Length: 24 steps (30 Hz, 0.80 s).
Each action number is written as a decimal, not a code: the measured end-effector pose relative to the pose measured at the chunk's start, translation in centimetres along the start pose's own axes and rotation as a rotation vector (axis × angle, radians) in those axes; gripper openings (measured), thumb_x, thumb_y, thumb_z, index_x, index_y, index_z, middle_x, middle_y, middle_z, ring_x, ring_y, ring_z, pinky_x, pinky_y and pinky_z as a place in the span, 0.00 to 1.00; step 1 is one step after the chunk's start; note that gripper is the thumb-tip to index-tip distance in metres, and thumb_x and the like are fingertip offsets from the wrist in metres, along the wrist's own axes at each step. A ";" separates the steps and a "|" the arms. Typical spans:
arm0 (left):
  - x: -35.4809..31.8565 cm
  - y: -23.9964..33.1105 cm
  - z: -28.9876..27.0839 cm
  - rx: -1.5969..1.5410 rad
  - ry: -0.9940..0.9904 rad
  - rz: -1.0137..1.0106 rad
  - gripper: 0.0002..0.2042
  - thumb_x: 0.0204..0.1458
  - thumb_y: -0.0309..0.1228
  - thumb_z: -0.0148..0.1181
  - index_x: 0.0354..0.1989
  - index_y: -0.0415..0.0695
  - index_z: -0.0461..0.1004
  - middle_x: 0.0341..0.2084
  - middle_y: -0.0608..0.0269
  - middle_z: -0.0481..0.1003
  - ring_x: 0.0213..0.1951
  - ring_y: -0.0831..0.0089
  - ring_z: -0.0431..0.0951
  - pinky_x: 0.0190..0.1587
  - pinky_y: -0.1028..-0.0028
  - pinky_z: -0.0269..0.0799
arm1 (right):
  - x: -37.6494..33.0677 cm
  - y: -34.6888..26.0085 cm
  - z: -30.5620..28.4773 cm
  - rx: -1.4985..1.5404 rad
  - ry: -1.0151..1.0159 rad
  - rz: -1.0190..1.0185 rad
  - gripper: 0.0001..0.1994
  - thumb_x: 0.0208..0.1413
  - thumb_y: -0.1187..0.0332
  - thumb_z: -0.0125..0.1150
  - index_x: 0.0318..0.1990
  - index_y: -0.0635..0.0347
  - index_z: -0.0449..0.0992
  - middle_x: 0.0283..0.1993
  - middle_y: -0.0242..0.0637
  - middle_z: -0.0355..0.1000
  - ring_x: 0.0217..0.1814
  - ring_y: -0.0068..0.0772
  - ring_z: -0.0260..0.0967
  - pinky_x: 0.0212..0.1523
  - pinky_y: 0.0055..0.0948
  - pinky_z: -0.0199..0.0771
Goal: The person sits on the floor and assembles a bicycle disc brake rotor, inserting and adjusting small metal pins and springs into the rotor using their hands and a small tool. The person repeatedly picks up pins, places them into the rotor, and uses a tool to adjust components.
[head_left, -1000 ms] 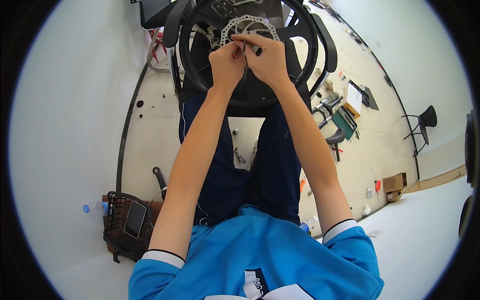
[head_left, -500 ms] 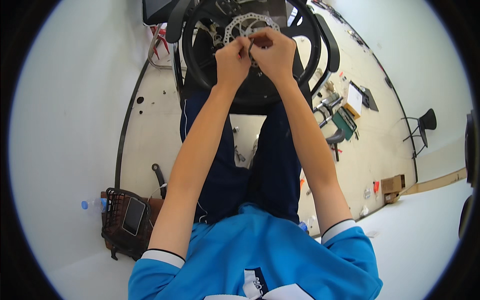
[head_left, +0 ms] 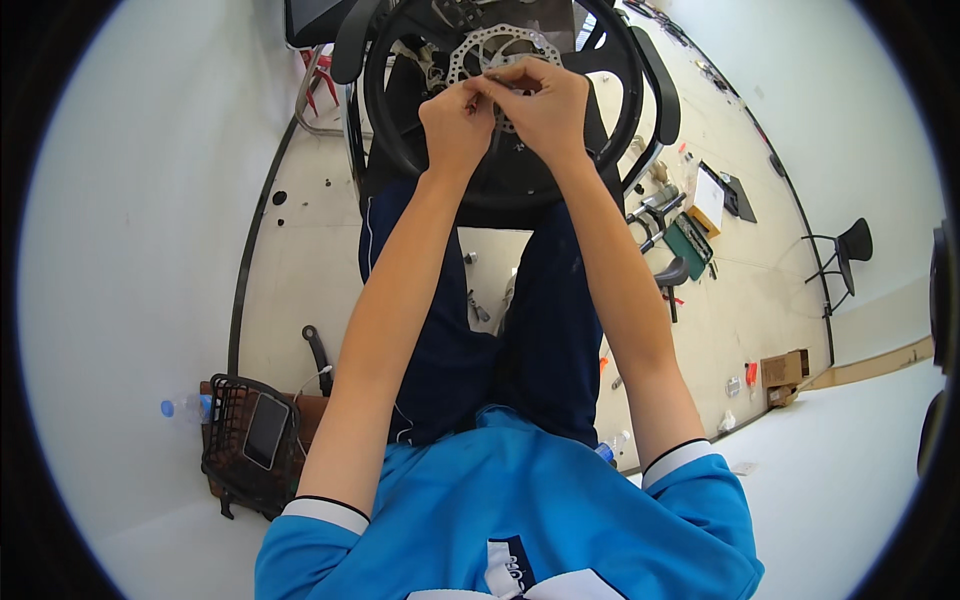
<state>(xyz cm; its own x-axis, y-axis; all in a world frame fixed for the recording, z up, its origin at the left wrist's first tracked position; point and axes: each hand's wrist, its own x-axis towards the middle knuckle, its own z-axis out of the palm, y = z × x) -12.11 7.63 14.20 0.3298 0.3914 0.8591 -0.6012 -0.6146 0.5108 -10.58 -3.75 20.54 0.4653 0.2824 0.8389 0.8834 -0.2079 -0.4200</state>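
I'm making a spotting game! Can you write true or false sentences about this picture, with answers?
1. The person's bare left hand and bare right hand are close together over the round black wheel. True.
2. A round silver metal disc with holes is inside the wheel's rim. True.
3. The short-sleeved shirt is red. False: it's bright blue with white sleeve edges.
4. The flat, rectangular, dark-screened phone is on the person's right. False: it's on the left, by the black open-mesh basket.
5. The small black chair with thin legs is at the picture's right. True.
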 end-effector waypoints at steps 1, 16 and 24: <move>-0.5 0.0 -0.2 0.020 -0.021 -0.003 0.05 0.50 0.21 0.62 0.34 0.37 0.81 0.18 0.46 0.74 0.20 0.54 0.77 0.23 0.69 0.70 | -0.1 -0.1 0.0 -0.017 -0.004 -0.020 0.06 0.46 0.71 0.72 0.32 0.64 0.84 0.28 0.37 0.81 0.33 0.30 0.82 0.35 0.22 0.79; -0.2 0.5 0.1 -0.043 -0.098 0.044 0.06 0.58 0.25 0.57 0.31 0.36 0.76 0.19 0.46 0.73 0.24 0.49 0.78 0.26 0.64 0.70 | 1.8 -1.6 -3.7 -0.054 -0.408 -0.112 0.10 0.57 0.68 0.66 0.45 0.57 0.85 0.38 0.37 0.83 0.41 0.30 0.82 0.45 0.27 0.81; 0.1 0.2 -0.1 -0.188 0.053 -0.026 0.08 0.50 0.23 0.67 0.39 0.39 0.82 0.27 0.53 0.81 0.30 0.65 0.84 0.32 0.73 0.77 | 2.0 -2.0 -3.6 0.066 -0.346 0.148 0.09 0.57 0.69 0.68 0.40 0.67 0.83 0.35 0.40 0.82 0.34 0.25 0.82 0.37 0.22 0.82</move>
<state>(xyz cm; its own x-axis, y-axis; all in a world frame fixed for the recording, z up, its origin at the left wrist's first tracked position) -12.27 7.60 14.39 0.3110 0.4441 0.8403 -0.7199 -0.4672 0.5133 -11.59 -6.08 24.32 0.5696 0.5556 0.6057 0.8015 -0.2123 -0.5590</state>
